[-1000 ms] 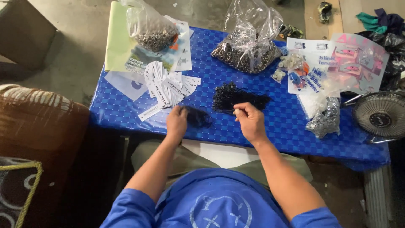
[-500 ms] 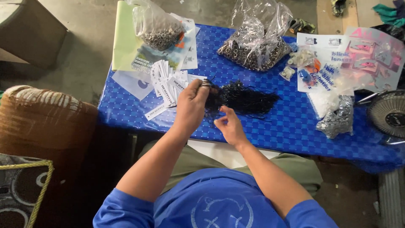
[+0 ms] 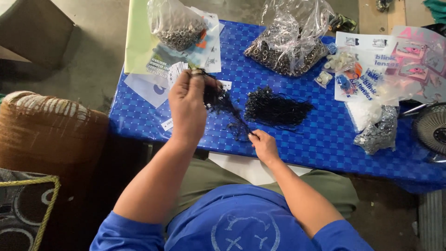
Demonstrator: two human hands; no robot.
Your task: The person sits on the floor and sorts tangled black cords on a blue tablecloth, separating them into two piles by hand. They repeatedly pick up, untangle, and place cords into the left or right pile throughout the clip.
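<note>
left hand (image 3: 186, 104): raised, clamped on black string bunch (image 3: 218, 100) | right hand (image 3: 263, 145): strand end pinched | string pile (image 3: 275, 108) lain on blue worktop (image 3: 320, 139)

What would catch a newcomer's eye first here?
The raised left hand at centre, gripping a bunch of black strings that the right hand pulls at below. Beside them lies a loose pile of black strings on the blue checked tablecloth, with clear bags of metal eyelets behind.
</note>
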